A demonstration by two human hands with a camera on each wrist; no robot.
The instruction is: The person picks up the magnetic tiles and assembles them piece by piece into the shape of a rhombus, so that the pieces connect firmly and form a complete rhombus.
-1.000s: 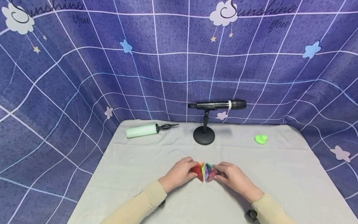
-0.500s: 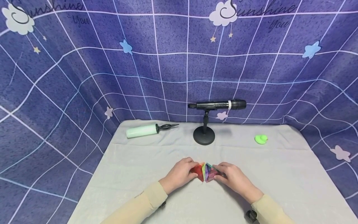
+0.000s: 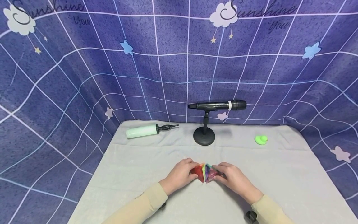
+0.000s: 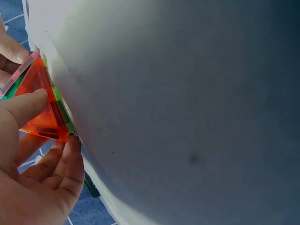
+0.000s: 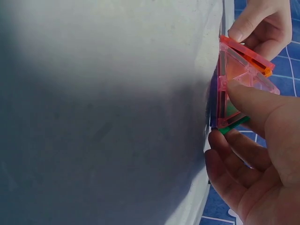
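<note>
In the head view, my left hand [image 3: 179,174] pinches translucent triangular magnetic tiles standing tilted together on the cloth. A red tile [image 3: 198,173] faces me, with a yellow-green tile [image 3: 204,169] beside it and orange at the top. The left wrist view shows my thumb pressed on the red-orange tile [image 4: 37,79]. Opposite, my right hand [image 3: 235,179] pinches a second leaning group. That group has a pink tile [image 5: 234,68], a purple tile [image 5: 213,101] and a green tile [image 5: 236,124]. Both groups stand close side by side; whether they touch, I cannot tell. Fingers partly cover the outer sides.
A black microphone [image 3: 215,105] lies across its stand [image 3: 204,136] behind the tiles. Farther left is a pale green hand pump [image 3: 142,131] with a black nozzle. A green toy duck [image 3: 261,140] sits at the right. A patterned blue curtain [image 3: 173,68] surrounds the cloth-covered table [image 3: 134,165].
</note>
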